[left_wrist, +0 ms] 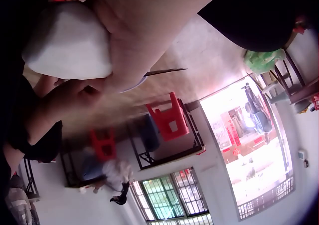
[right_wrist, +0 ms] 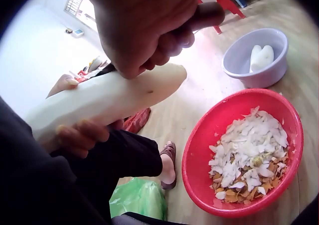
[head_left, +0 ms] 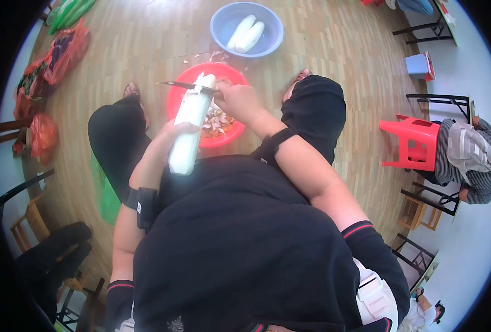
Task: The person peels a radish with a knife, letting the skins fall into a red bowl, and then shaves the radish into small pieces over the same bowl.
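Observation:
A long white radish (head_left: 185, 145) slants over the lap, gripped around its middle by my left hand (head_left: 170, 138). In the right wrist view the left fingers curl under the radish (right_wrist: 107, 98). My right hand (head_left: 238, 100) holds a knife (head_left: 183, 85) by the handle, its blade lying across the radish near the upper end. Beneath is a red basin (head_left: 174, 94) with white and orange peelings (right_wrist: 249, 150) inside. The left wrist view shows the radish's thick end (left_wrist: 70, 45) close up and part of the blade (left_wrist: 167, 71).
Beyond the red basin stands a blue basin (head_left: 216, 34) with two white radishes. Bags of vegetables (head_left: 68, 52) lie at the left, and a green bag (right_wrist: 139, 200) is on the floor by the leg. Red stool (head_left: 411, 143), tables and a seated person are at the right.

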{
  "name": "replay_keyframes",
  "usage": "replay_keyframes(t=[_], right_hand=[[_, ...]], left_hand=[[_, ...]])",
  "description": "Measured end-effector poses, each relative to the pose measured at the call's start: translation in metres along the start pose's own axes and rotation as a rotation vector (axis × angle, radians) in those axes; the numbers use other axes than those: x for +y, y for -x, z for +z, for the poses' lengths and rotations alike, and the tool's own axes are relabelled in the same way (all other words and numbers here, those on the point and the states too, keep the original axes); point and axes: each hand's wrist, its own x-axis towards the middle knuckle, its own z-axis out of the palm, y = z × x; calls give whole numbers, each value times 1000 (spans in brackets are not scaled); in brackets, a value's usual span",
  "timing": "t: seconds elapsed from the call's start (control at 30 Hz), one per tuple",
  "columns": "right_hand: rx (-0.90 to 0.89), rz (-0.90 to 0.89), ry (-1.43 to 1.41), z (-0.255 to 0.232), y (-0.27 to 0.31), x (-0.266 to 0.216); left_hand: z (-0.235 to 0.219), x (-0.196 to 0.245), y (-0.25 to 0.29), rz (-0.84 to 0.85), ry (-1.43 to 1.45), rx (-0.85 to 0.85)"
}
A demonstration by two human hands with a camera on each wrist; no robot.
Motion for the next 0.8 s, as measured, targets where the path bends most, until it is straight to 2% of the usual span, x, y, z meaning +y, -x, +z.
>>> replay_keyframes(t=[0.17, 0.23, 0.33, 0.4, 0.43, 0.5, 0.57, 0.7, 0.77, 0.8], right_hand=[[-49, -41, -49, -6, 6, -14], [-150, -50, -98, -6, 8, -19], [-150, -107, -97, -9, 13, -21], [-113, -146, -93, -2, 10, -18], [-69, -160, -78, 2, 10, -16], [-72, -105, -93, -5, 8, -17], [-147, -66, -40, -10, 8, -17], [-126, -19, 42, -5, 6, -4], [-114, 118, 37, -9, 6, 2], [-92, 110, 40, -8, 7, 3]], left_hand=[[2, 3, 0, 23, 14, 8], [2, 2, 0, 33, 20, 19], [-1, -1, -4, 28, -44, 4], [-4, -5, -7, 38, 35, -35], [-4, -7, -8, 113, 22, -25], [-4, -4, -6, 49, 9, -10], [-4, -4, -4, 27, 14, 0], [-8, -7, -5, 1, -13, -23], [-10, -8, -8, -20, -25, -46], [-9, -7, -6, -8, -33, -34]])
